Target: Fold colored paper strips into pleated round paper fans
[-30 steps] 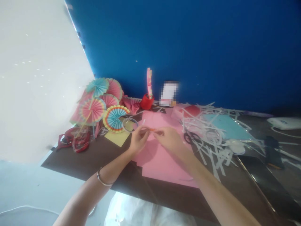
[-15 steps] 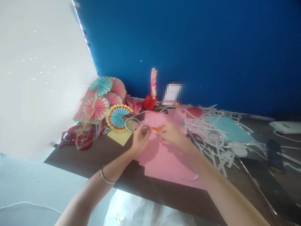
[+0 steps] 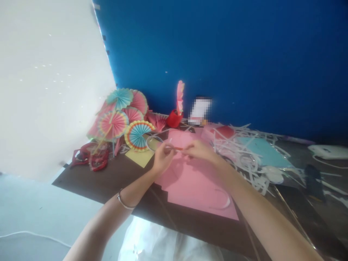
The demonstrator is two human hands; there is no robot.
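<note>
Between my two hands runs a narrow orange-red strip, perhaps of paper. My left hand is closed on its left end, and my right hand pinches the right end. Both hands are over pink paper sheets lying on the dark table. A thin white curl rests near the front of the pink sheets. Just left of my left hand are a clear ring-shaped roll, seemingly of tape, and a yellow sheet.
Folded paper fans crowd the back left, with red-rimmed items before them. A red cup holds a pink piece upright. White paper strips and a light-blue packet spread across the right. A dark flat panel lies front right.
The orange-red strip looks thinner and flatter between my fingers than before. My hands stay in nearly the same place, and the view has shifted slightly.
</note>
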